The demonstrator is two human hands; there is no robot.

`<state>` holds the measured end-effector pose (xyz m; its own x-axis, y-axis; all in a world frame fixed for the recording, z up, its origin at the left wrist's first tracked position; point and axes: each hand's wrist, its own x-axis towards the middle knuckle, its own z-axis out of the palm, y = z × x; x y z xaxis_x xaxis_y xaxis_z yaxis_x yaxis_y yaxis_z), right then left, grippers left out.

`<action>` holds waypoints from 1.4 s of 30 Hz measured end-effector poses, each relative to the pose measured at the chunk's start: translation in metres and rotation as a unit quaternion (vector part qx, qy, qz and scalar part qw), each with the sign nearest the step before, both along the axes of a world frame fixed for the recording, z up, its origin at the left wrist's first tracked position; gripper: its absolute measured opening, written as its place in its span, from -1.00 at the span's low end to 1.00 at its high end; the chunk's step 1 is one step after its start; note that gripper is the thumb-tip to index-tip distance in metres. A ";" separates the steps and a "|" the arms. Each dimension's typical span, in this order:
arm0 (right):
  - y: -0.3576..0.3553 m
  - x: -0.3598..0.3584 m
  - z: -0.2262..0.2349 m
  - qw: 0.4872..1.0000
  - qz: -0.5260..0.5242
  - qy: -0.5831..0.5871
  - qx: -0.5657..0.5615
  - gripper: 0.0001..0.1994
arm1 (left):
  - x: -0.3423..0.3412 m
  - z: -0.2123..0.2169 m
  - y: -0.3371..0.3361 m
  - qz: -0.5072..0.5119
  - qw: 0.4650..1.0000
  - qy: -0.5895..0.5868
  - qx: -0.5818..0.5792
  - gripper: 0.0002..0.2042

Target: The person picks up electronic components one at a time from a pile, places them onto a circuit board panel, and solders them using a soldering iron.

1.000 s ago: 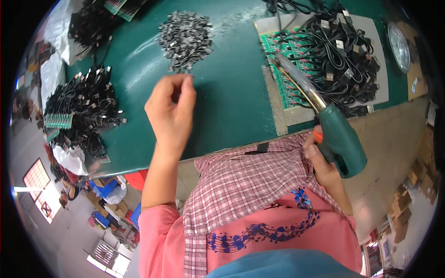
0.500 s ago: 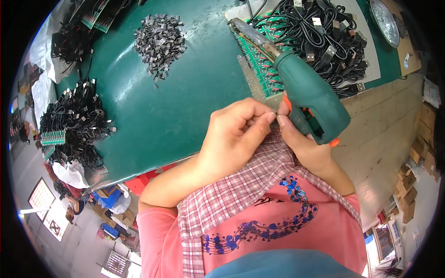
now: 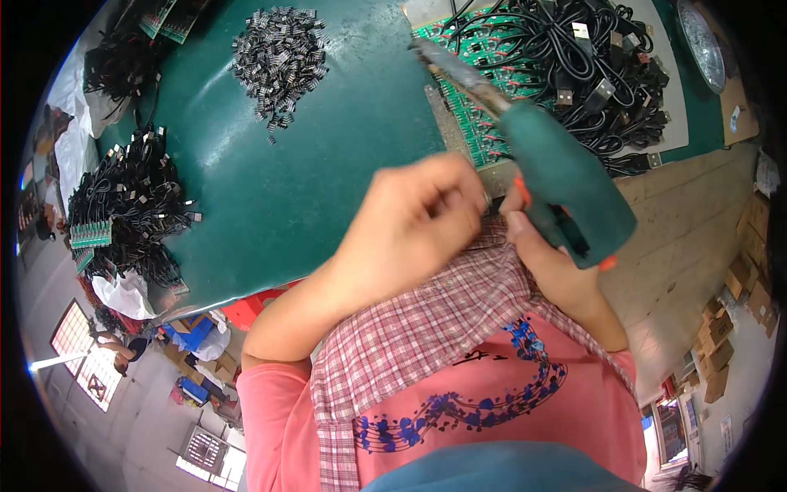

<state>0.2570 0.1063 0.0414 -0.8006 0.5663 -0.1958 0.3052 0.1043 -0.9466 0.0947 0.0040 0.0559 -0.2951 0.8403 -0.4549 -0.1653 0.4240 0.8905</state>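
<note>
My right hand (image 3: 551, 256) is closed around a green soldering gun (image 3: 566, 176) with orange parts. The gun's metal tip points to the upper left, over the edge of a row of green circuit boards (image 3: 469, 123) with red and black wires. Just left of it, my left hand (image 3: 426, 217) is curled closed and smeared by motion. Its fingertips are near those of my right hand, and anything between them is too small to make out. Black USB cables (image 3: 574, 57) lie coiled on the boards' far side.
A pile of small metal connectors (image 3: 279, 61) lies on the green tabletop (image 3: 270, 197). At the left edge is a heap of black cables (image 3: 135, 209) with circuit boards. A round metal dish (image 3: 701, 45) stands at the far right, and cardboard boxes (image 3: 717, 353) are beyond the table.
My left hand has drawn slightly up and apart from my right fingertips, where both were pinched together. My right hand and the soldering gun have shifted a little right and down.
</note>
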 end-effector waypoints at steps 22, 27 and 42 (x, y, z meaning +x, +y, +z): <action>0.010 0.072 -0.009 0.993 0.082 -0.088 0.015 -0.85 | -0.030 -0.021 0.036 0.080 0.985 -0.008 -0.155 -0.88; 0.008 0.071 -0.009 0.993 0.030 -0.106 0.046 -0.86 | -0.031 -0.021 0.036 0.080 0.985 -0.011 -0.154 -0.88; 0.008 0.074 -0.007 0.977 0.089 -0.157 0.113 -0.80 | -0.031 -0.021 0.036 0.079 0.985 -0.008 -0.153 -0.88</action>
<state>0.3305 0.1144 0.0347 -0.8111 0.4807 -0.3334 0.5345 0.3773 -0.7562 0.0633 0.0404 0.0346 -0.4024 0.6077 -0.6847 -0.2637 0.6392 0.7224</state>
